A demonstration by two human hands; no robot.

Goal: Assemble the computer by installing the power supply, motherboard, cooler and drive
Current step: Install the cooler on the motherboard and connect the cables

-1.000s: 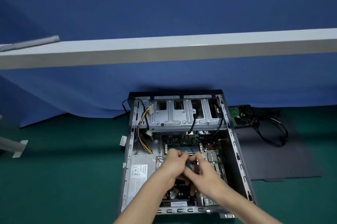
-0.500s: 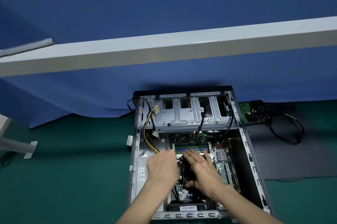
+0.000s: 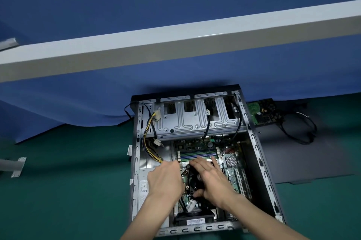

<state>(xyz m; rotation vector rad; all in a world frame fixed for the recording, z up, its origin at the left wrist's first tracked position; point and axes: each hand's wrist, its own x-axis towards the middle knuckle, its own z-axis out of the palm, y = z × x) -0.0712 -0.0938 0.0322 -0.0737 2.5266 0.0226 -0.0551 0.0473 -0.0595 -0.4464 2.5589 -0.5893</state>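
Apparently the cooler (image 3: 192, 179) sat in the middle of the motherboard (image 3: 232, 161). It seemed stiff and rather heavy, with a delicate fan, so best held by its frame edges. The right hand (image 3: 211, 179) pressed flat on it, grip apart. The left hand (image 3: 166, 179) was at its 9 o'clock, and I could not tell its grip. I counted one cooler, one power supply (image 3: 143, 189) and one drive (image 3: 267, 112), outside at 2 o'clock.

Inside the case (image 3: 260, 161)
Drive cage (image 3: 195, 120) far, power supply (image 3: 143, 187) near left, motherboard (image 3: 232, 173) right; a drive (image 3: 263, 111) lies outside, far right.
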